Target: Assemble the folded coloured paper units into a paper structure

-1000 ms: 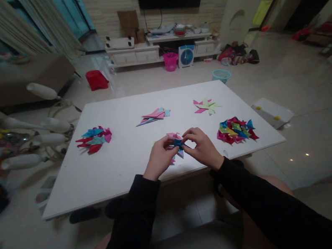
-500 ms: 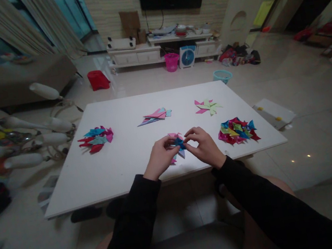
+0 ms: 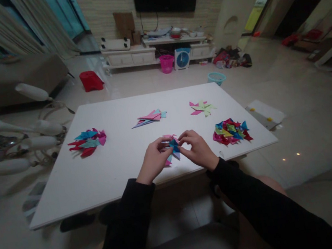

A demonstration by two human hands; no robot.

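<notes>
Between my fingertips is a small blue folded-paper piece (image 3: 173, 144), held over the near middle of the white table (image 3: 121, 161). My left hand (image 3: 154, 158) pinches its left side, and my right hand (image 3: 196, 149) grips its right side. Under and around it, pink and lilac paper pieces (image 3: 176, 156) show, partly hidden by my hands. To the right of my right hand lies a heap of shiny multicoloured folded papers (image 3: 232, 131). Farther back are a stack of pink and blue pointed papers (image 3: 151, 117) and a pink and green pinwheel-like group (image 3: 203, 108).
Red, blue and magenta folded papers (image 3: 89, 142) lie at the table's left. A white multi-armed fixture (image 3: 37, 142) stands close to the left edge. Beyond the table are a blue basket (image 3: 216, 77), a red stool (image 3: 91, 81) and a pink bin (image 3: 167, 63). A white box (image 3: 264, 113) sits at right.
The whole view has shifted slightly, so the table and my hands appear farther left. Both hands still hold the blue paper, which now shows more of its folded faces.
</notes>
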